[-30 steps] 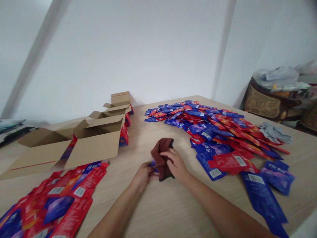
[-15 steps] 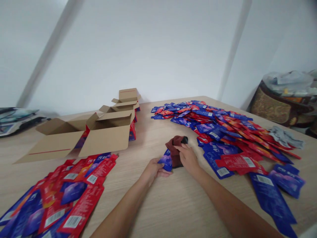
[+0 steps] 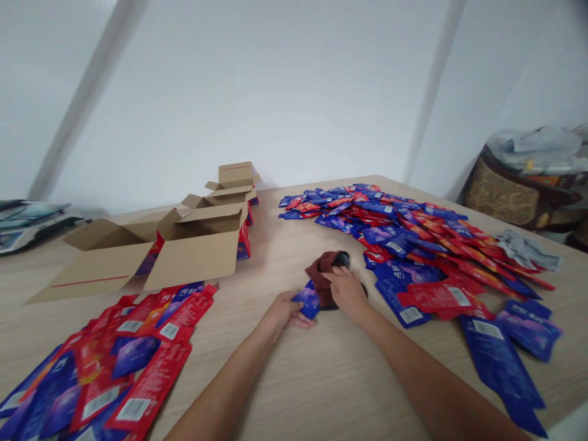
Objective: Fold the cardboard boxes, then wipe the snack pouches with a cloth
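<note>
My left hand (image 3: 285, 311) is closed on a blue sachet (image 3: 309, 300), its thumb on top and fingers beneath. The far part of that sachet goes out of sight at a brown cloth (image 3: 324, 268). On the cloth's right side my right hand (image 3: 350, 296) is closed, with its index finger stretched across the folds. A shiny black rounded object (image 3: 341, 259) shows at the cloth's upper right; I cannot make out its kind. Both hands are low over the wooden table (image 3: 275, 373).
A large pile of red and blue sachets (image 3: 386, 214) spreads along the right, with a grey glove-like cloth (image 3: 528, 248) on it. More sachets (image 3: 105, 361) lie overlapped at the front left. Open cardboard boxes (image 3: 197, 248) stand in a row behind them. A patterned chair (image 3: 500, 190) is beyond the table.
My right hand and the brown cloth have shifted slightly, and more of the black object shows. My left hand keeps its hold on the sachet. The whole view has moved a little.
</note>
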Demonstrator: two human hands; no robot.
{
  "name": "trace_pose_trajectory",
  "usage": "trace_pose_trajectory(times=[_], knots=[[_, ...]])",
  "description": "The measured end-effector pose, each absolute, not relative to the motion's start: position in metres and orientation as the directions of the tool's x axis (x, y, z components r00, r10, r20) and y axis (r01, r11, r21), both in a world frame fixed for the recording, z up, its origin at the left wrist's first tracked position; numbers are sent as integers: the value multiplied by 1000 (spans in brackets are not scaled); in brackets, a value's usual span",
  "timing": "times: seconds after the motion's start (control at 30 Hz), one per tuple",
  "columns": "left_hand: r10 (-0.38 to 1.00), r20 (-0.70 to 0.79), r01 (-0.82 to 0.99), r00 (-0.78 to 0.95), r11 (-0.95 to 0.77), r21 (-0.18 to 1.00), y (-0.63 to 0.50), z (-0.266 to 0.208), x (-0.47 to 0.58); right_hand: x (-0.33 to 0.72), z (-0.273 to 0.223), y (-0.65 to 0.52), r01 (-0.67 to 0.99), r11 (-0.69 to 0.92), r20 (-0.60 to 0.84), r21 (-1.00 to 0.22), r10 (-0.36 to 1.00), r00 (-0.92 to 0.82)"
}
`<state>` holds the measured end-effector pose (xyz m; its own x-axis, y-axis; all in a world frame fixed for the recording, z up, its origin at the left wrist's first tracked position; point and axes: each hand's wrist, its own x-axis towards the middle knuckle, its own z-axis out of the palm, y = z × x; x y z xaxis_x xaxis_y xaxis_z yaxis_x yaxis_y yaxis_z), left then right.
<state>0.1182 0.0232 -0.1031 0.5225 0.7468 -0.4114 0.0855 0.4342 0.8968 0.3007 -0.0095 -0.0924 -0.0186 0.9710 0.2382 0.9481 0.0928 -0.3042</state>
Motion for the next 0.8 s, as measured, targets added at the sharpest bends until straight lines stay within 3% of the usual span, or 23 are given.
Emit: trace_pose_trajectory(times=[0.13, 0.3, 0.4, 0.5, 0.6, 0.7, 0.8], knots=[[842, -330, 49, 428, 343, 938, 23, -106, 120, 268, -91, -26, 910, 315, 246, -270, 936, -252], [776, -389, 63, 497, 415, 908, 23, -107, 118, 287, -92, -6, 965, 92, 177, -244, 983, -49], [817, -339, 5, 467, 381, 925, 26, -108, 116, 308, -95, 5, 972, -11, 200, -236, 978, 60], [847, -299, -48, 440, 355, 934, 29, -109, 117, 307, -97, 0, 972, -34, 222, -232, 971, 87], [867, -260, -105, 425, 332, 938, 29, -110, 118, 284, -96, -15, 972, 55, 239, -230, 971, 1], [908, -194, -165, 370, 270, 949, 27, -109, 118, 259, -94, -28, 922, 245, 301, -301, 941, -152], [912, -208, -184, 353, 286, 940, 27, -108, 116, 253, -97, -28, 801, 341, 331, -492, 924, -191]])
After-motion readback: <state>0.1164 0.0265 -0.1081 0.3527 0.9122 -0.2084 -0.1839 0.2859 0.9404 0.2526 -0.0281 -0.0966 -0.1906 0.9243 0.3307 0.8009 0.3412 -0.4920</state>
